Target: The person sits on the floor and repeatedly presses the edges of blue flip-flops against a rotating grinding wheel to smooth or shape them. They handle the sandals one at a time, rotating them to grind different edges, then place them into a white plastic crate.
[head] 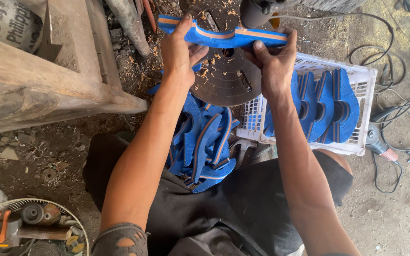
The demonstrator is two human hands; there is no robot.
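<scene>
My left hand (179, 52) and my right hand (274, 59) both grip a blue sandal sole (221, 34) with a tan stripe along its edge, one hand at each end. I hold it edge-on over a round dark metal disc (226, 78) dusted with shavings. A dark motor housing (257, 12) sits just above the sole. Between my knees lies a heap of several blue soles (205, 142). To the right, a white plastic crate (364, 80) holds several more blue soles (330, 106) standing on edge.
A wooden bench frame (48, 80) fills the upper left. A wire basket (29, 227) with orange-handled pliers and small parts sits at lower left. Black cables (399, 109) and an angle grinder (380, 144) lie on the dirt floor at right.
</scene>
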